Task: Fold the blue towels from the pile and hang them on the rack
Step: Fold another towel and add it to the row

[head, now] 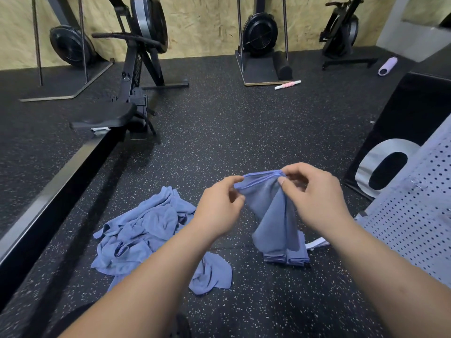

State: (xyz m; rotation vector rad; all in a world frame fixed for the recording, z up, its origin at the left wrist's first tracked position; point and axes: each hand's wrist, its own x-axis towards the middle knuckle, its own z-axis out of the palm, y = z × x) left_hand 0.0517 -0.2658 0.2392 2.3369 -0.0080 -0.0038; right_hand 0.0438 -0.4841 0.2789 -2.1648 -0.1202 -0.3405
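In the head view, we judge the work to be at the folding step: one blue towel [273,211] hangs in the air above the floor [244,132], just right of the loose pile [146,230], with its stitched top hem stretched between two hands. The left hand [220,206] has its grip pinching the hem's left end between thumb and fingertips. The right hand [314,193] has its grip pinching the bunched right end, where the cloth gathers into pleats. The towel's lower end drops toward the folded towels [286,258] lying flat on the floor beneath it, though we cannot tell whether it touches them. The next move, as we see it, calls for drawing the hem out straight so the pleats open, then bringing corner to corner without letting the tail drag through the pile. Counting: one towel held, and what look like two folded bundles side by side. The pile holds several crumpled towels, too tangled to number. A pale perforated panel [415,215] stands at the right, and we cannot say it is the rack. Along the far edge of the floor by the wall we count four exercise machines with round fan wheels, plus a pink roller [288,84] and a purple roller [388,65].
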